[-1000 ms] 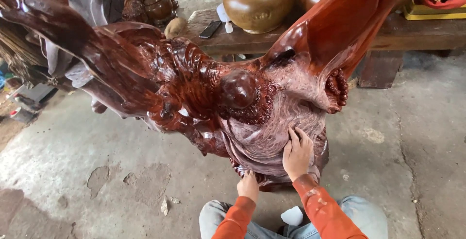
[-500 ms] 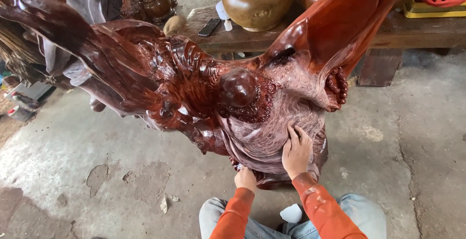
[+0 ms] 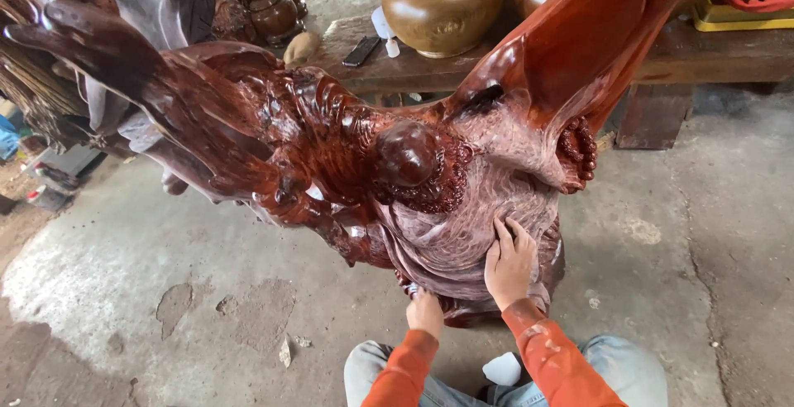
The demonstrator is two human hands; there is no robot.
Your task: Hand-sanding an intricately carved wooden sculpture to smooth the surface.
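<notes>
1. Nearest the camera, the person's knees in pale jeans [image 3: 628, 370] and orange sleeves [image 3: 550, 357] sit low on the concrete floor [image 3: 165, 250], just in front of a large red-brown carved wooden statue [image 3: 397, 167]. A small white lump [image 3: 502, 368] lies between the knees.
2. The right hand [image 3: 510, 260] lies flat and open, fingers spread, on the statue's lower robe folds, apparently to steady it; it grasps nothing.
3. The left hand [image 3: 425, 311] is curled at the statue's base, below and left of the right hand. A small object seems pinched in its grip, but I cannot tell what it is.
4. The statue stands on the floor, its rounded head above the hands, a carved bead string to the right.
5. Behind the statue, a wooden bench [image 3: 711, 55] carries polished round wooden jars [image 3: 442, 2] and a dark phone-like slab [image 3: 361, 50].
</notes>
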